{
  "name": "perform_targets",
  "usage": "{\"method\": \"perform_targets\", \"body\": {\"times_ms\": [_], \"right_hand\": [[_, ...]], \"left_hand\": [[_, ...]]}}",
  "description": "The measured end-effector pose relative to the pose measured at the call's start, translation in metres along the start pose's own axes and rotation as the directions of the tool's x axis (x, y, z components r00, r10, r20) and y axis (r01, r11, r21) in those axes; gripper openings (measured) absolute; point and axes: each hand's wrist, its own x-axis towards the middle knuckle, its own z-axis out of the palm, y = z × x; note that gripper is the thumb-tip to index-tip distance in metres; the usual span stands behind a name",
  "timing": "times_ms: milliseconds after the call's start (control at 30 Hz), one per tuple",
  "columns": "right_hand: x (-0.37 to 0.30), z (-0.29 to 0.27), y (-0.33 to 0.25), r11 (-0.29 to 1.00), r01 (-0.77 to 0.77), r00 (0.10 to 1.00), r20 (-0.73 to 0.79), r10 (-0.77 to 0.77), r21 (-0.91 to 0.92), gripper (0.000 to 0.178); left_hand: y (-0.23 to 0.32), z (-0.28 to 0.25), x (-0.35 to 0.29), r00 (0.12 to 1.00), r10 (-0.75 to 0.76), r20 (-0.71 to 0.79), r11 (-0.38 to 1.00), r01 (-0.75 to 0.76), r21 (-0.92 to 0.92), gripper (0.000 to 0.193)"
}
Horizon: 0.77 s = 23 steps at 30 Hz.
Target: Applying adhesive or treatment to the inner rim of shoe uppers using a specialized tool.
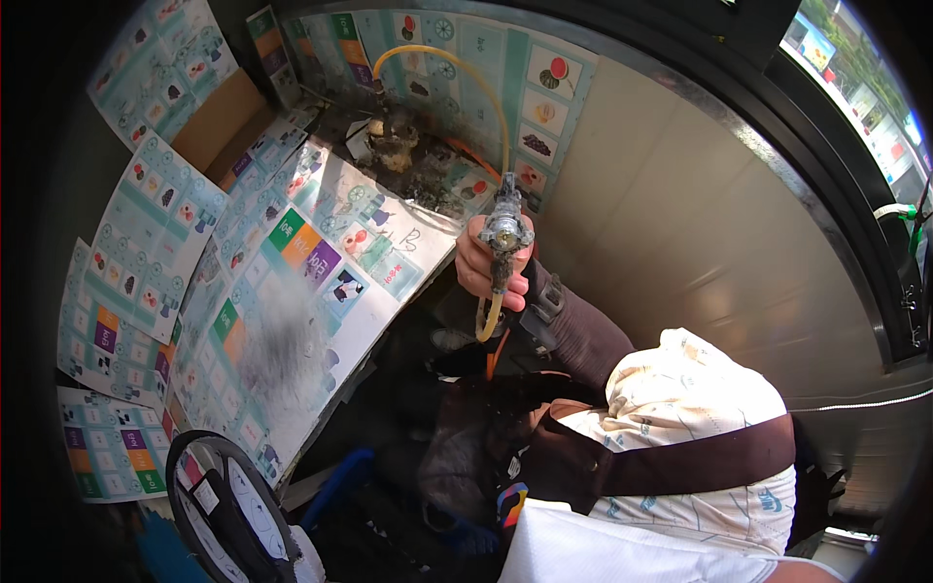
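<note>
My right hand (478, 264), at the end of a dark brown sleeve, has its fingers wrapped round a small metal spray gun (505, 225). Grime covers the gun's body. A yellow hose (505, 117) arches away from its far end, and another yellowish length (493, 321) curves below the hand. The gun is held up off the right edge of a slanted work board (362, 309) covered with printed sheets. A grey smudge darkens the board's middle. My left hand does not show. At the lower left stands a black-rimmed oval piece (233, 515) with pale panels; its kind is unclear.
Printed sheets (160, 228) cover the left side, with a brown cardboard piece (222, 119) between them. A crusted, dirty lump (392, 144) sits at the board's far end. A metal wall panel (680, 214) rises on the right, below a dark window frame (826, 117).
</note>
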Motion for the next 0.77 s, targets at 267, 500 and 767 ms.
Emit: {"method": "perform_targets", "body": {"times_ms": [267, 500, 767], "right_hand": [[-0.002, -0.002, -0.008, 0.996, -0.087, 0.996, 0.021, 0.087, -0.034, 0.024], [-0.004, 0.006, -0.004, 0.993, -0.111, 0.988, -0.113, 0.106, -0.034, 0.024], [0.041, -0.076, 0.087, 0.915, -0.393, 0.916, 0.128, 0.381, 0.094, 0.026]], "left_hand": [[-0.038, -0.020, -0.033, 0.991, 0.112, 0.071, 0.991, -0.106, -0.083, 0.058], [-0.047, -0.014, -0.095, 0.799, -0.539, 0.266, 0.611, 0.588, -0.530, 0.056], [-0.049, -0.082, -0.162, 0.494, -0.766, 0.411, -0.029, 0.612, -0.790, 0.061]]}}
